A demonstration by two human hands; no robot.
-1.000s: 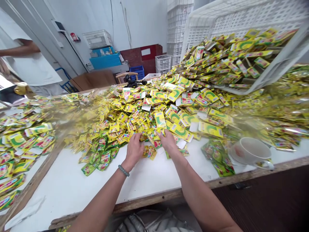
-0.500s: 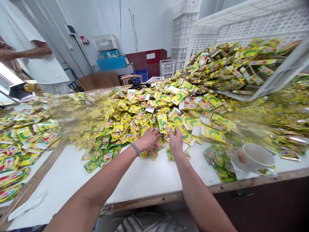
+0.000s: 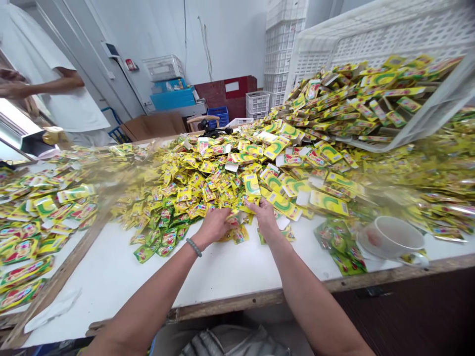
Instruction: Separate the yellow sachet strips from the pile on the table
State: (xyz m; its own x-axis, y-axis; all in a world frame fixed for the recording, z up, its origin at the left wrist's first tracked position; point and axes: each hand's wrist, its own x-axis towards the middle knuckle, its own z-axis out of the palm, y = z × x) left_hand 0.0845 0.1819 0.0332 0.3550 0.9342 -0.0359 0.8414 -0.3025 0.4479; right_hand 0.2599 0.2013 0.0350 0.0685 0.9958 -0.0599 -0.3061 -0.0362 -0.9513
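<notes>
My left hand (image 3: 215, 226), with a beaded bracelet on its wrist, rests over the near edge of a heap of small yellow sachets (image 3: 185, 193). Its fingers are apart and partly hidden, touching sachets. To its right, my right hand (image 3: 266, 217) pinches a small yellow box (image 3: 253, 200) between thumb and fingers; a white flap shows towards the left hand. Just beyond lies another yellow box (image 3: 251, 184) with a barcode, on the heap. Loose yellow sachets (image 3: 237, 234) lie below the left hand, and green sachets (image 3: 163, 237) lie to its left.
A white plastic crate (image 3: 419, 123) full of yellow boxes tips towards the table at right. A mug (image 3: 393, 237) stands near the table's front edge beside green packets (image 3: 345, 252). A wooden strip (image 3: 70, 252) divides the left side. A person in a white shirt (image 3: 55, 74) stands far left.
My left hand has drawn left, away from the right hand, and now lies over the sachets. My right hand has shifted slightly left and stays near the barcoded box. The view has shifted a little.
</notes>
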